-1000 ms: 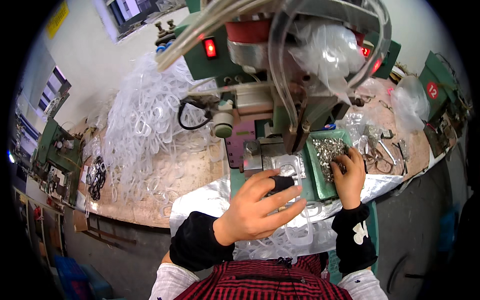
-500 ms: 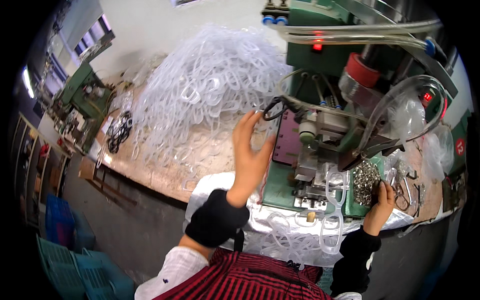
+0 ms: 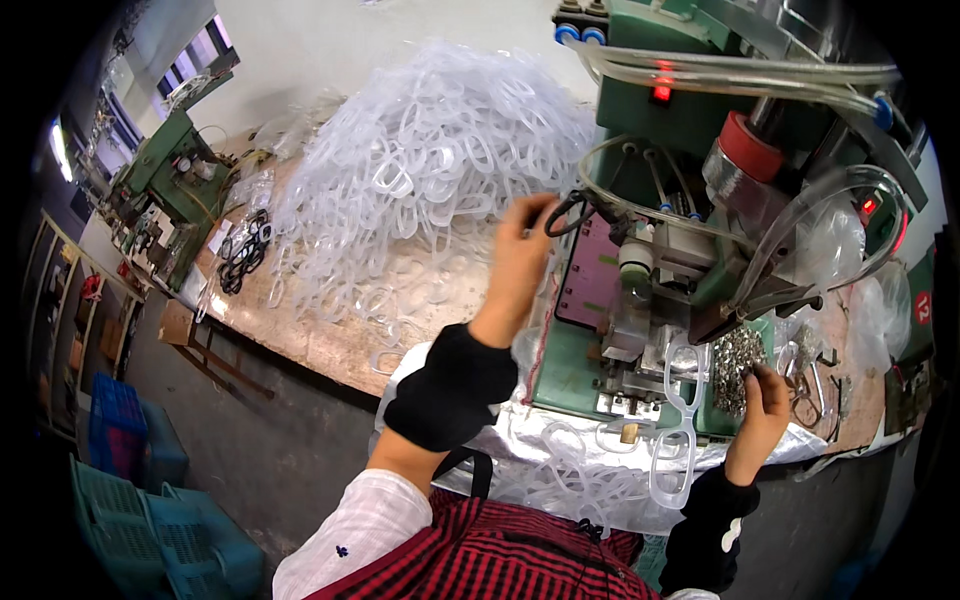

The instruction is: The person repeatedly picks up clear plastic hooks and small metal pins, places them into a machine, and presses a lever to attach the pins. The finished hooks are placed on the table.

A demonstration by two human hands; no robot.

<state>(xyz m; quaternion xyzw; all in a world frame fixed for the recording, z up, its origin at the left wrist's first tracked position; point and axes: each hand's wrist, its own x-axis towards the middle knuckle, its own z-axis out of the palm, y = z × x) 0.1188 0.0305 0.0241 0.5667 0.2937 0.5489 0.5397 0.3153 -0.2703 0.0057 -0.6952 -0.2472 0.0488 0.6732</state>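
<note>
Left hand [image 3: 520,255] raised, fingers bent; right hand [image 3: 763,415] beside metal pieces [image 3: 734,362].

Left of your left hand [image 3: 520,265], bare tabletop [image 3: 320,342] offers room near the front edge; the heap of clear frames [image 3: 440,150] blocks the back, and a black cable loop [image 3: 591,211] and the machine [image 3: 625,105] bar the right.
</note>
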